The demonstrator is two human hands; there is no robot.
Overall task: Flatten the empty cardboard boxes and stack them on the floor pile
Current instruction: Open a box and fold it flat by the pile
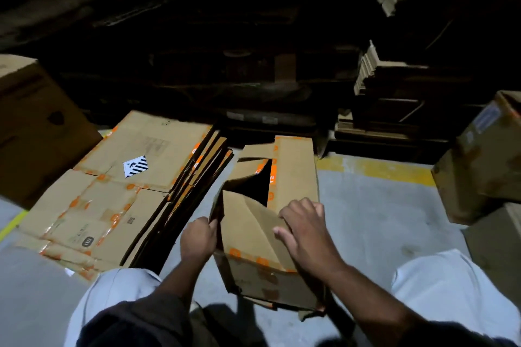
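Observation:
A brown cardboard box [293, 175] with orange tape stands on the floor between my knees, its top flaps loose and a dark opening showing. My left hand [198, 239] grips the box's left top edge, fingers curled over it. On the near flap my right hand [303, 227] presses with spread fingers, bending the flap inward. To the left lies the pile of flattened boxes [112, 191], also with orange tape; the top sheet bears a black-and-white diamond label.
An upright box [36, 127] stands at far left. More boxes [485, 166] are stacked at the right edge. Bundles of flat cardboard [392, 90] sit in the dark at the back. A yellow line [375, 167] crosses the grey floor.

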